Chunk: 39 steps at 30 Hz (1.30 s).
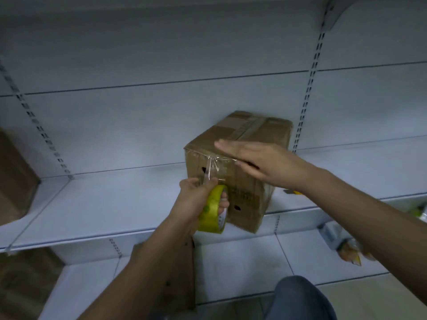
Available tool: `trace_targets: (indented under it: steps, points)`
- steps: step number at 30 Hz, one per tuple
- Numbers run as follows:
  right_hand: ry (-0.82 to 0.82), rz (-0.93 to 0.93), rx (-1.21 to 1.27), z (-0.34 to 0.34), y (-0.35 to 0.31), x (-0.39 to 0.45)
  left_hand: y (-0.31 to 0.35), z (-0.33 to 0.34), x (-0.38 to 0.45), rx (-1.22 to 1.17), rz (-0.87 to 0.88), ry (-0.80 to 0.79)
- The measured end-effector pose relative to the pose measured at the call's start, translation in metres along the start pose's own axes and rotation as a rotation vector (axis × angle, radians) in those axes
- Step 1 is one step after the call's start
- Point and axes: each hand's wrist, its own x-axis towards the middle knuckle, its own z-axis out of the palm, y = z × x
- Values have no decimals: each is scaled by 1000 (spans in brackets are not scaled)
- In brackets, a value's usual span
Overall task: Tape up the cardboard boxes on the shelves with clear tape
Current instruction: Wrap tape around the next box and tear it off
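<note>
A brown cardboard box point(251, 129) stands on the white middle shelf point(111, 204), its top seam covered with clear tape. My right hand point(258, 161) lies flat with straight fingers across the box's front top edge, pressing there. My left hand point(196, 199) grips a yellow roll of clear tape point(213, 210) just in front of the box's front face. A strip of clear tape point(211, 167) runs from the roll up to the top front edge of the box.
Another cardboard box point(13, 179) stands at the left end of the same shelf. A brown box point(178, 273) sits on the lower shelf under my left forearm. Packaged goods point(346, 248) lie on the lower shelf at right. My knee point(300, 299) shows at the bottom.
</note>
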Motion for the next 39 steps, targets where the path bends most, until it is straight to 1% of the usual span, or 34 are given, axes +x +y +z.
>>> trace_targets:
  steps: [1,3,4,5,6,7,8,9,10,13,15,16,17,18,19,20,21,22,23,24,26,28,29,31,33,37,39]
  points:
    - [150,117,58,0,6,-20,-5,8,1,-23,-14,-17]
    - [477,458,129,13,27,-69,-10,24,2,-68,-64,-89]
    - [555,643,88,24,45,-93,-10,34,2,-87,-81,-120]
    - [476,800,20,36,62,-116,-9,43,3,-98,-87,-140]
    - [252,907,-44,51,79,-138,-9,53,3,-111,-88,-154]
    - [-20,936,-84,66,92,-157,-10,62,2,-125,-85,-159]
    - [-264,914,-125,80,101,-172,-11,73,1,-140,-77,-160]
    - [-446,876,-177,91,109,-182,-12,82,0,-150,-63,-160]
    - [-519,842,-223,97,114,-187,-13,90,-1,-161,-50,-162]
    - [-427,774,-353,104,124,-184,-17,104,1,-203,-30,-160]
    - [-448,761,-479,101,120,-180,-19,107,1,-199,-22,-167]
    - [-431,802,-503,100,115,-182,-20,107,-1,-187,-13,-181]
    - [-359,871,-509,98,110,-184,-21,107,-3,-179,-3,-209]
    - [-171,971,-450,93,101,-184,-22,107,-4,-177,6,-242]
    - [92,1087,-342,86,93,-183,-24,106,-5,-182,9,-272]
    - [367,1145,-212,74,83,-178,-26,105,-5,-188,11,-290]
    - [572,1133,-102,59,73,-170,-27,105,-4,-189,11,-294]
    - [687,1074,-6,41,60,-156,-28,105,-3,-189,8,-288]
    - [728,983,63,22,46,-138,-28,106,-2,-193,5,-281]
    - [697,899,108,5,33,-117,-29,108,-2,-198,2,-277]
    - [523,834,99,-7,8,-81,-30,110,-4,-179,-7,-275]
    - [357,822,-104,-1,-10,-57,-33,112,-6,-141,-8,-266]
    - [316,809,-231,6,-14,-49,-33,112,-6,-133,-4,-257]
    - [312,787,-358,15,-14,-40,-30,111,-3,-121,14,-238]
    - [326,756,-403,20,-6,-37,-28,108,1,-95,16,-254]
    - [307,722,-453,22,1,-39,-40,103,-2,-78,-158,-347]
    - [270,715,-503,22,3,-40,-50,105,-3,-129,-99,-334]
